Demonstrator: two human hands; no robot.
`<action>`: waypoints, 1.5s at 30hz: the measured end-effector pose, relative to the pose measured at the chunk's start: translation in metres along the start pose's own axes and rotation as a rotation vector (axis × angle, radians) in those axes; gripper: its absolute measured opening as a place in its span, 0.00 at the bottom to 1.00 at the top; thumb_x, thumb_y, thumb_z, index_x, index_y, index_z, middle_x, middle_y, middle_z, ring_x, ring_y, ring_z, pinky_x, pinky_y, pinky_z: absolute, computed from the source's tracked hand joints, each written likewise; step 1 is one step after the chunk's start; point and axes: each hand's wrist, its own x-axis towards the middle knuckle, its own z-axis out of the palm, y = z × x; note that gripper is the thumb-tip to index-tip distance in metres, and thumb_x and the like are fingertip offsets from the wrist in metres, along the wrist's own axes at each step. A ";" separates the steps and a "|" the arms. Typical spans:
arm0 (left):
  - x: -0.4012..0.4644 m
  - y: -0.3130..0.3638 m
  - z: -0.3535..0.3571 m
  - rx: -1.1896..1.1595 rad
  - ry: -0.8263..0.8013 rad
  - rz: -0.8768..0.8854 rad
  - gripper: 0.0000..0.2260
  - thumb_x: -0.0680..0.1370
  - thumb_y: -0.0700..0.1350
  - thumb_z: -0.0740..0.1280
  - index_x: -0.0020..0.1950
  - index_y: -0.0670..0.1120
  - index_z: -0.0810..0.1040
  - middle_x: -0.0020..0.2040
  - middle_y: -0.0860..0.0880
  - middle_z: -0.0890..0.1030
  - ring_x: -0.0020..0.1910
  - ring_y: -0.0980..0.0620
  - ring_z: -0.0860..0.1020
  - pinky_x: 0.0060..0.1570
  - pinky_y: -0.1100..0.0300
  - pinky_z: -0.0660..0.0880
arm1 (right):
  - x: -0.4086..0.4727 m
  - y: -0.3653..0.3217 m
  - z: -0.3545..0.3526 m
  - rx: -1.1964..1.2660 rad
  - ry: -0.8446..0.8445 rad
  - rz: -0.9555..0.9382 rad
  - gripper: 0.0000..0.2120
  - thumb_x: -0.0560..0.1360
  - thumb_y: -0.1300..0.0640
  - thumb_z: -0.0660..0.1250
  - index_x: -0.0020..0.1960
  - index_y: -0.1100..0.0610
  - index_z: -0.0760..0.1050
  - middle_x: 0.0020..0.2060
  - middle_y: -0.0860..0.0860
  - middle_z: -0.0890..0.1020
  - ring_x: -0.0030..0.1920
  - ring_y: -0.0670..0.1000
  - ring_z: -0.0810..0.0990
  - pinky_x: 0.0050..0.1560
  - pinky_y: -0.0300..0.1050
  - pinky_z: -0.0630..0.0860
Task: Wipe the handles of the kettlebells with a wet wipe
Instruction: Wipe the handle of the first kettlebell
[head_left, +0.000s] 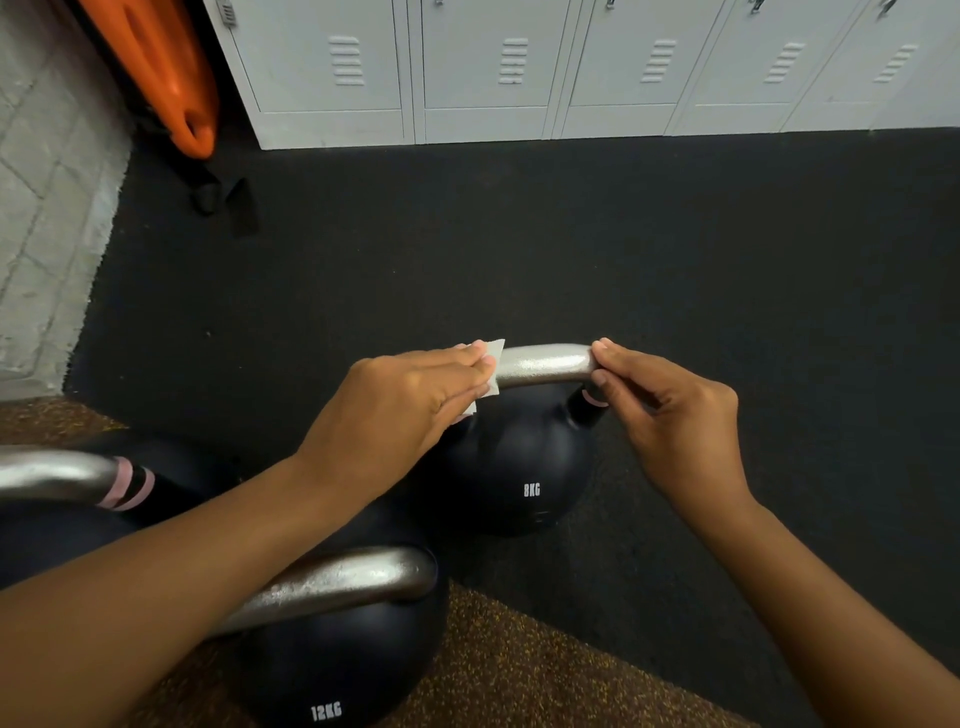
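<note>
A person crouched over a gym floor (571, 249) works a wet wipe (492, 371) along the silver handle (545, 365) of the kettlebell marked 8KG (519, 467), which stands on the black mat near its front edge, where the speckled brown flooring begins. The left hand (410, 400) presses the wipe against the handle's left end, fingers wrapped over the cloth; the right hand (670, 410) pinches the handle's right end between thumb and fingertips, apparently steadying it. The iron bell looks heavy and rigid, unlikely to shift under a wiping stroke, and its textured handle should offer good purchase; the wipe, thin and limp, likely needs to be folded round the bar and held flat to keep from bunching. The bell marked 12KG (337, 660) stands nearer the person on the brown flooring, a third handle (57, 475) showing at the left edge. Grey lockers (519, 67) line the far wall, doors shut, contents unseen.
</note>
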 end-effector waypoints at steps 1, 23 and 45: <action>0.002 0.003 0.001 -0.044 0.005 -0.042 0.12 0.77 0.40 0.75 0.61 0.45 0.85 0.61 0.48 0.84 0.62 0.55 0.82 0.62 0.58 0.79 | 0.000 0.000 0.000 0.004 0.000 0.004 0.14 0.77 0.59 0.74 0.62 0.56 0.83 0.58 0.45 0.84 0.59 0.41 0.83 0.62 0.35 0.77; 0.014 0.009 0.002 0.084 -0.040 0.079 0.13 0.75 0.37 0.72 0.60 0.43 0.85 0.61 0.46 0.84 0.60 0.49 0.83 0.51 0.48 0.84 | 0.002 0.000 -0.002 0.019 -0.017 0.008 0.15 0.77 0.58 0.73 0.63 0.56 0.83 0.57 0.46 0.85 0.58 0.42 0.83 0.61 0.37 0.79; 0.014 0.031 0.006 0.176 -0.057 -0.005 0.13 0.74 0.36 0.70 0.58 0.41 0.85 0.59 0.42 0.85 0.58 0.43 0.84 0.48 0.45 0.84 | 0.001 0.002 -0.003 -0.007 -0.025 -0.004 0.14 0.77 0.60 0.74 0.62 0.56 0.83 0.57 0.43 0.84 0.57 0.42 0.83 0.61 0.35 0.78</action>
